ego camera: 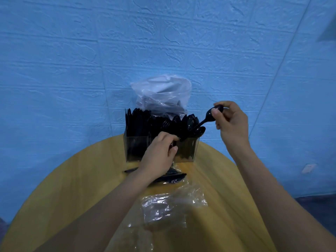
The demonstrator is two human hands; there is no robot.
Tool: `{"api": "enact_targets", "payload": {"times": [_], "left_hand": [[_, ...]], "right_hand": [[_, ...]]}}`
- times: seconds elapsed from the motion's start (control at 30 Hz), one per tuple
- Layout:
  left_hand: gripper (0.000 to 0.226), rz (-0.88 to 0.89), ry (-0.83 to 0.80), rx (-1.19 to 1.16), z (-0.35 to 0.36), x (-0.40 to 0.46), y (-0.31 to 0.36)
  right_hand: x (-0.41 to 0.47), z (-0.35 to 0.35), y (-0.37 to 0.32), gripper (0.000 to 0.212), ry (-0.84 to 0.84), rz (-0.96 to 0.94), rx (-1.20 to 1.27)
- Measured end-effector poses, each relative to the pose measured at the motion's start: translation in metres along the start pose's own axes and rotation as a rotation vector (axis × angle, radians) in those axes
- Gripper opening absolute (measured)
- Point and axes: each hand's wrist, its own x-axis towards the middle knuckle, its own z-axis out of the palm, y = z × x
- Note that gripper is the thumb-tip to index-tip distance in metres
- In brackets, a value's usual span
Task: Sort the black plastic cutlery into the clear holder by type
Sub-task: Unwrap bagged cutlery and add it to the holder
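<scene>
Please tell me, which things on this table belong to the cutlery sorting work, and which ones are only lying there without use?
Part of the job:
- clear holder, already full of black cutlery
- spoon, pinched by the right hand
- loose cutlery on the table, under the left hand

Just lying about:
- empty wrappers near the front
- plastic bag behind the holder
</scene>
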Motion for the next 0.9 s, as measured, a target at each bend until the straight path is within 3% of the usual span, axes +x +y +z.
{"api": "enact_targets", "payload": {"times": [0.27,0.43,0.63,0.9], "left_hand": [[0.053,0.151,-0.056,0.316,0.021,0.014,-0.005],[0.049,0.176,-0.034,0.307,0.021,0.014,-0.006],[0.048,0.173,-0.057,0.311,0.020,0.017,-0.009],[0.047,0.157,-0.039,0.281,0.020,0.018,-0.008]], "right_hand": [[-0.002,0.001,0.016,0.013,-0.041,-0.178,-0.169],[-0.007,0.017,0.038,0.013,-0.063,-0.228,-0.256],[0.002,0.015,0.025,0.015,0.026,-0.277,-0.212],[-0.002,0.019,0.031,0.015,-0.026,-0.299,-0.267]]}}
